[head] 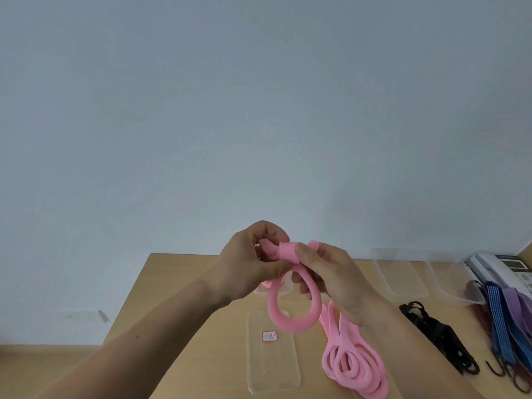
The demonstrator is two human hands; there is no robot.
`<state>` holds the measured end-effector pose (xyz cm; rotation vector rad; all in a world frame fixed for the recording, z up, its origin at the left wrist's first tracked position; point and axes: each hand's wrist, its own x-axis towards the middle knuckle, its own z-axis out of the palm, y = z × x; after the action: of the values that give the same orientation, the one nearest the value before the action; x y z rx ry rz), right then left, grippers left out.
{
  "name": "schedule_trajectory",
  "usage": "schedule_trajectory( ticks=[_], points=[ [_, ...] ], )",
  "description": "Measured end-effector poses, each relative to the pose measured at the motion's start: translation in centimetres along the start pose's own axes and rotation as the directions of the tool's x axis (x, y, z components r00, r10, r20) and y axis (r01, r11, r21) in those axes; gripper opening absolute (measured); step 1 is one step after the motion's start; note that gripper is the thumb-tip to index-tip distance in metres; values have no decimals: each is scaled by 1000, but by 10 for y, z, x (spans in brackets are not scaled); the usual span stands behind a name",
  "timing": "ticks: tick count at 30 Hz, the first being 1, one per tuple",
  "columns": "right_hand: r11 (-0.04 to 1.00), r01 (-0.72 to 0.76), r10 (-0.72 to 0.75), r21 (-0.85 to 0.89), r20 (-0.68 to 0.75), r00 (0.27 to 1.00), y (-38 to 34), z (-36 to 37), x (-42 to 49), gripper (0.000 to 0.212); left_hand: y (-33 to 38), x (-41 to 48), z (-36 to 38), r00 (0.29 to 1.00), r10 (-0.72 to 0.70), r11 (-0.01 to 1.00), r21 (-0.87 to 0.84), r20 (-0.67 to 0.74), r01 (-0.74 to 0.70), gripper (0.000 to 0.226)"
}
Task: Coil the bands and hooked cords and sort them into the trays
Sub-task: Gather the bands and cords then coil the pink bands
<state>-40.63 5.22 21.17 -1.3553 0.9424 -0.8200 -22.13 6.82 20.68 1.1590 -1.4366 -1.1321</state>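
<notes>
left hand (253, 263): raised above the light wooden bench (178, 272), fingers and thumb curled round the folded top of a flat pink elastic band (271, 308).
right hand (331, 280): touching the left, thumb pressed on the same wrapped fold, fingers curled beneath it.
pink band: held in the air between both hands, one rounded loop hanging below them above the near tray; whether it joins the pile beneath cannot be told.
heap of further pink bands (354, 367): lying on the bench under the right wrist, loosely looped.
clear plastic tray with a red-bordered label (273, 372): flat on the bench, just left of the pink heap.
second clear tray (283, 292): mostly hidden behind the hands, something pink inside at its left.
two more clear plastic trays (401, 276): side by side at the back right of the bench.
black hooked cords (440, 338): bundled right of the pink heap.
blue, purple and dark red hooked cords (501, 321): laid together at the far right, hooks toward the near edge.
white desk telephone (509, 267): back right corner, beyond the cords.
</notes>
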Motion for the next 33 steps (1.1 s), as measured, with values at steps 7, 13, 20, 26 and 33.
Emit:
schedule_trajectory(
  ticks=[7,13,20,26,33],
  points=[
    [992,46,-54,-117,-69,996,-3,3,2,31,-2,0,-1,999,51,986,156,2,-50,31],
    [997,33,-33,-63,-1,999,-5,1,2,18,-3,-2,2,1000,7,986,169,-7,-6,33],
    [999,53,-53,10,0,999,2,-3,-1,3,4,-2,-6,961,-190,982,29,200,188,33],
    [994,108,-108,-19,-12,994,6,-6,-3,24,5,-1,-6,922,-291,950,-35,256,310,36],
    [992,114,-115,-57,-6,993,13,-7,1,44,0,2,-7,945,-237,969,-18,224,247,32]
  ],
)
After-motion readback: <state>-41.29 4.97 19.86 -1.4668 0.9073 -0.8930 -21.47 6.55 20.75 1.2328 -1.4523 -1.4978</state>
